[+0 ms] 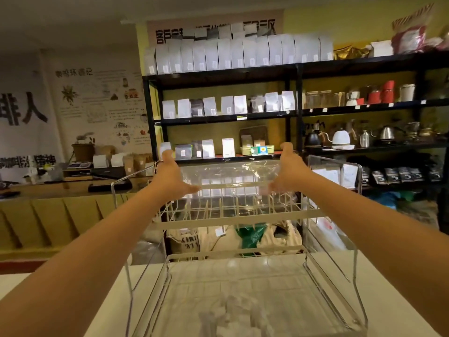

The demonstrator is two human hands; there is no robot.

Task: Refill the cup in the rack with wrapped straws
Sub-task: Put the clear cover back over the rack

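A two-tier white wire rack (233,222) stands on a pale counter (393,288) right in front of me. Its top tier has upright tines, and a clear plastic cover (230,173) lies across the top. My left hand (172,176) grips the cover's left end and my right hand (286,169) grips its right end, thumbs up, both arms stretched forward. Low in the rack's bottom tier lie blurred pale shapes (233,317); I cannot tell whether they are the cup or wrapped straws.
Behind the rack stands a black shelving unit (296,108) with white pouches, kettles and jars. Sacks and a green bag (250,234) lie on the floor beyond the counter. A wooden counter (60,190) runs along the left.
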